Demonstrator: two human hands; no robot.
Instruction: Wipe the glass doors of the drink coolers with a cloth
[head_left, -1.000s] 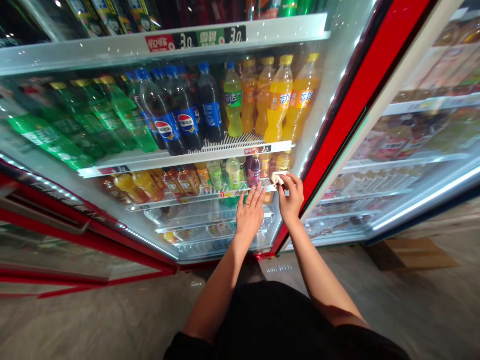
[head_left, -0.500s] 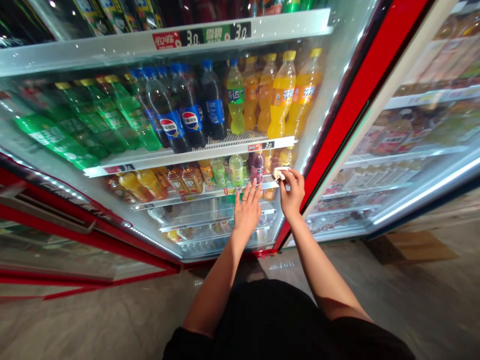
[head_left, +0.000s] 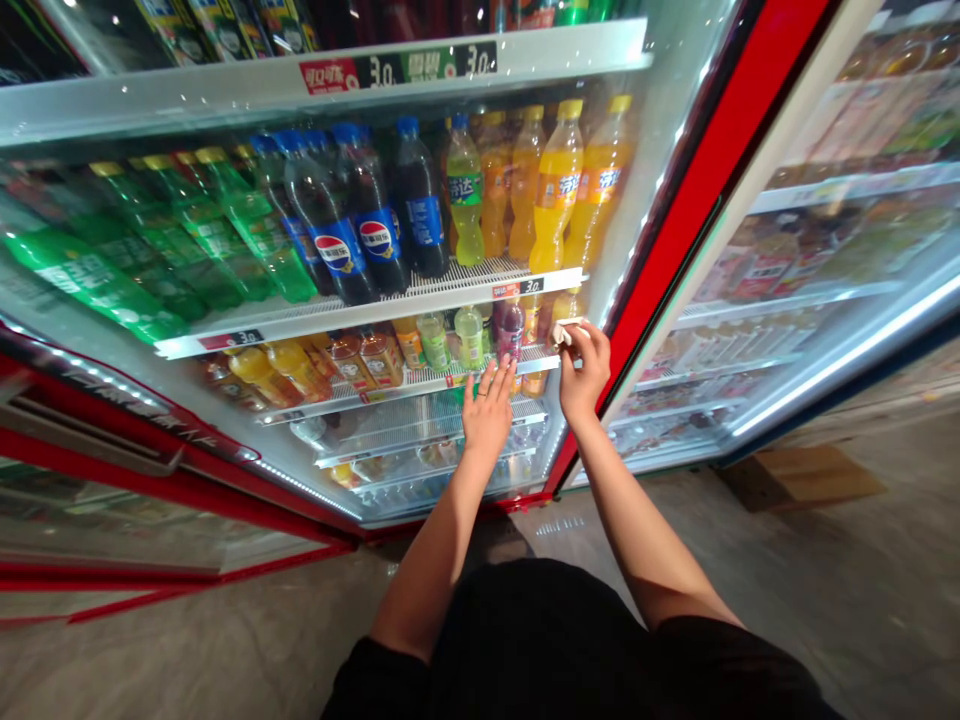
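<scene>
A crumpled white tissue or cloth (head_left: 565,330) is pinched in the fingers of my right hand (head_left: 585,376), at the right end of a lower fridge shelf (head_left: 420,384). My left hand (head_left: 487,408) lies open, fingers stretched, by the front edge of that shelf; whether it touches the edge I cannot tell. A bottle of purple drink (head_left: 510,328) stands just behind its fingertips. Beside it are pale green bottles (head_left: 469,335) in a row.
Above runs a shelf (head_left: 360,313) with cola bottles (head_left: 379,225), orange soda bottles (head_left: 559,190) and green bottles (head_left: 97,275). A red door frame (head_left: 694,190) borders the right side. Another fridge stands beyond, with a cardboard box (head_left: 802,475) on the floor. An open red door (head_left: 150,490) is at left.
The view has shifted slightly. My right hand stays at the shelf's right end with the white tissue or cloth, and my left hand remains spread by the shelf edge.
</scene>
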